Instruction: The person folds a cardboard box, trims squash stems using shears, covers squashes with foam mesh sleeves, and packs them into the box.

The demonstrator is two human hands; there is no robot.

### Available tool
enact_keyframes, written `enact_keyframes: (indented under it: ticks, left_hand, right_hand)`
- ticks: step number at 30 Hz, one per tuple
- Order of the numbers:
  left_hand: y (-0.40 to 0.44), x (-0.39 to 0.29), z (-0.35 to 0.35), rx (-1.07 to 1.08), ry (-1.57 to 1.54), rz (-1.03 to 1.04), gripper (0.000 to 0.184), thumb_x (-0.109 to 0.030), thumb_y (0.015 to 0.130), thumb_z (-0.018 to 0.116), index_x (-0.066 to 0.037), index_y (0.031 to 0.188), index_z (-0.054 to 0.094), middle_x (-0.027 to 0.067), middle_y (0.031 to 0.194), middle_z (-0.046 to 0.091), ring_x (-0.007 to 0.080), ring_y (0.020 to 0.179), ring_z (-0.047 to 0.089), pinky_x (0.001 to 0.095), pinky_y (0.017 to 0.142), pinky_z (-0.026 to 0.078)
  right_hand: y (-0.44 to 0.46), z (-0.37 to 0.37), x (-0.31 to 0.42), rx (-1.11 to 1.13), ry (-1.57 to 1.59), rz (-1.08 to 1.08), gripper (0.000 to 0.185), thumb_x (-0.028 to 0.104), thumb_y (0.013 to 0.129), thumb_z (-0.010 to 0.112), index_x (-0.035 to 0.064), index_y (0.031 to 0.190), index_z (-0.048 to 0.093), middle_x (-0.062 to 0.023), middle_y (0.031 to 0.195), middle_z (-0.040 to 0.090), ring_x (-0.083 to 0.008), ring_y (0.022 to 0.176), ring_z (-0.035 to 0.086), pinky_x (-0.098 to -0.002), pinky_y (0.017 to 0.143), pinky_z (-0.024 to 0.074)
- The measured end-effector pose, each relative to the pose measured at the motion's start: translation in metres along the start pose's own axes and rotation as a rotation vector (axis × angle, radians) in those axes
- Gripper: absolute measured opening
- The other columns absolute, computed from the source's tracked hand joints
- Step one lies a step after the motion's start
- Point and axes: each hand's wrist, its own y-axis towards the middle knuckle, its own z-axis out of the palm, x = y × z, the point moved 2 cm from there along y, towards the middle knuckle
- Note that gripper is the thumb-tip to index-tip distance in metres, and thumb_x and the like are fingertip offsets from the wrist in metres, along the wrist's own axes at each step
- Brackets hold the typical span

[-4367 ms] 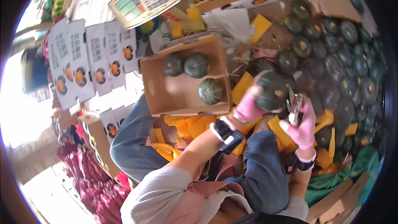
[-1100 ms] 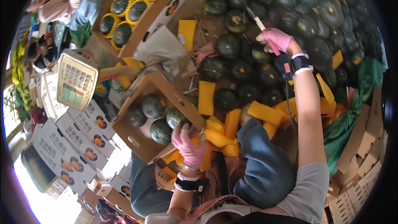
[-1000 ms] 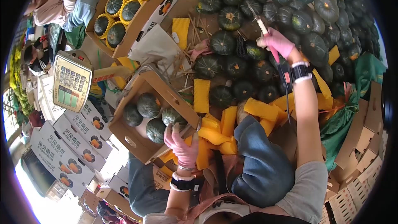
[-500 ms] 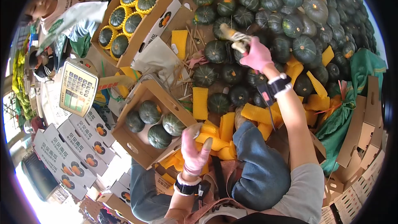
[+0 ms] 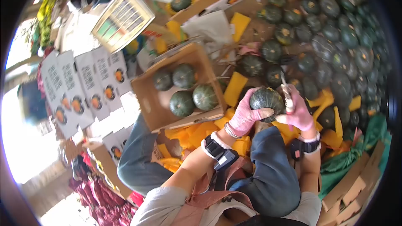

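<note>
My left hand (image 5: 244, 115), in a pink glove, is wrapped around a dark green pumpkin (image 5: 266, 100) above my raised knee. On its right side, my right hand (image 5: 299, 111), gloved too, grips clippers (image 5: 288, 98) with a white and red handle, a narrow metal tip pointing away from me. The right thumb is close to the pumpkin's lower edge; whether it touches cannot be made out. To the left stands an open cardboard box (image 5: 144, 100) with several pumpkins (image 5: 183, 104) inside. Yellow foam net sleeves (image 5: 194, 136) lie in front of my lap.
A large heap of pumpkins (image 5: 335, 50) fills the right side. At the upper left is a scale display (image 5: 123, 23), with a box (image 5: 209, 2) of net-wrapped pumpkins beyond it. Printed white cartons (image 5: 79, 88) stand at left. Green sacking (image 5: 356, 159) and cardboard (image 5: 356, 192) lie lower right.
My right hand has come back from the heap with the clippers. The left hand has moved right from beside the box and now holds a pumpkin. The camera view has shifted.
</note>
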Motion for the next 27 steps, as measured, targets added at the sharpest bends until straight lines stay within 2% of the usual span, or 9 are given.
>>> enact_keyframes:
  ticks: [3,8,13,17,20,23,24,25,27]
  left_hand:
    - [-0.026,-0.031,-0.027,-0.075,0.094,0.09,0.074,-0.002,0.063,0.083,-0.006,0.124,0.042,0.0065,0.113,0.056,0.018,0.104,0.055,0.0332,0.092,0.045]
    - [-0.068,-0.106,-0.081,-0.368,0.463,0.335,0.073,-0.004,0.062,0.083,-0.007,0.123,0.042,0.0078,0.11,0.057,0.0195,0.102,0.057,0.0337,0.089,0.048]
    - [-0.11,-0.143,-0.142,-0.596,0.185,0.521,0.05,-0.005,0.075,0.072,-0.003,0.117,0.045,0.0108,0.108,0.058,0.022,0.096,0.061,0.036,0.083,0.053]
    - [-0.141,-0.151,-0.166,-0.949,0.081,0.542,0.047,-0.011,0.079,0.069,-0.009,0.12,0.046,0.007,0.111,0.056,0.0221,0.099,0.059,0.0393,0.078,0.055]
    - [-0.143,-0.158,-0.189,-0.999,0.079,0.641,0.061,-0.012,0.075,0.074,-0.01,0.124,0.038,0.0076,0.112,0.054,0.0221,0.099,0.058,0.0374,0.074,0.055]
    - [-0.118,-0.169,-0.247,-1.192,0.18,0.591,0.072,-0.014,0.069,0.079,-0.011,0.126,0.035,0.01,0.115,0.054,0.0248,0.098,0.059,0.0387,0.075,0.054]
    - [-0.111,-0.177,-0.241,-1.299,0.086,0.472,0.054,-0.019,0.076,0.073,-0.012,0.12,0.043,0.0058,0.111,0.058,0.0258,0.093,0.062,0.0431,0.077,0.052]
    - [-0.097,-0.17,-0.304,-1.054,-0.185,0.456,0.04,-0.027,0.079,0.071,-0.017,0.113,0.053,0.0041,0.11,0.06,0.024,0.098,0.059,0.0443,0.081,0.049]
    - [-0.088,-0.177,-0.284,-0.868,-0.477,0.486,0.032,-0.031,0.08,0.069,-0.018,0.108,0.059,0.003,0.11,0.061,0.0226,0.102,0.057,0.0425,0.083,0.047]
  right_hand:
    - [-0.009,-0.009,-0.012,-0.027,-0.196,-0.13,0.074,0.016,0.055,0.076,-0.0009,0.12,0.044,-0.0068,0.108,0.047,-0.0192,0.103,0.045,-0.0309,0.095,0.0316]
    - [-0.034,-0.024,-0.027,-0.254,-0.109,0.038,0.072,0.017,0.056,0.073,0.0006,0.119,0.042,-0.0044,0.106,0.044,-0.0167,0.101,0.042,-0.0285,0.094,0.0318]
    - [-0.05,-0.033,-0.036,-0.401,-0.048,0.291,0.072,0.015,0.059,0.068,0.0004,0.126,0.043,-0.006,0.111,0.047,-0.0169,0.098,0.046,-0.0305,0.088,0.0392]
    - [-0.041,-0.043,-0.054,-0.227,-0.127,0.027,0.07,0.009,0.059,0.064,0.0014,0.126,0.044,-0.0061,0.109,0.047,-0.0186,0.103,0.046,-0.0304,0.094,0.0376]
    - [-0.038,-0.016,-0.017,-0.264,-0.189,0.138,0.054,0.008,0.058,0.067,0.0032,0.109,0.048,-0.0031,0.098,0.047,-0.0143,0.088,0.045,-0.0273,0.084,0.0375]
    - [-0.037,-0.012,-0.014,-0.206,-0.27,0.024,0.052,0.009,0.058,0.069,0.0034,0.106,0.048,-0.0017,0.094,0.046,-0.0115,0.082,0.042,-0.0256,0.079,0.0375]
    - [-0.035,-0.009,-0.011,-0.211,-0.276,0.023,0.052,0.009,0.058,0.069,0.0039,0.105,0.048,-0.0007,0.091,0.045,-0.011,0.079,0.042,-0.0251,0.076,0.0377]
    - [-0.035,-0.005,-0.008,-0.217,-0.281,0.027,0.051,0.01,0.058,0.07,0.0045,0.103,0.048,0.0003,0.088,0.044,-0.0105,0.076,0.041,-0.0247,0.073,0.0379]
    - [-0.046,-0.004,-0.008,-0.24,-0.285,0.07,0.05,0.011,0.057,0.071,0.0052,0.101,0.048,0.0018,0.084,0.042,-0.0098,0.072,0.04,-0.0241,0.069,0.0378]
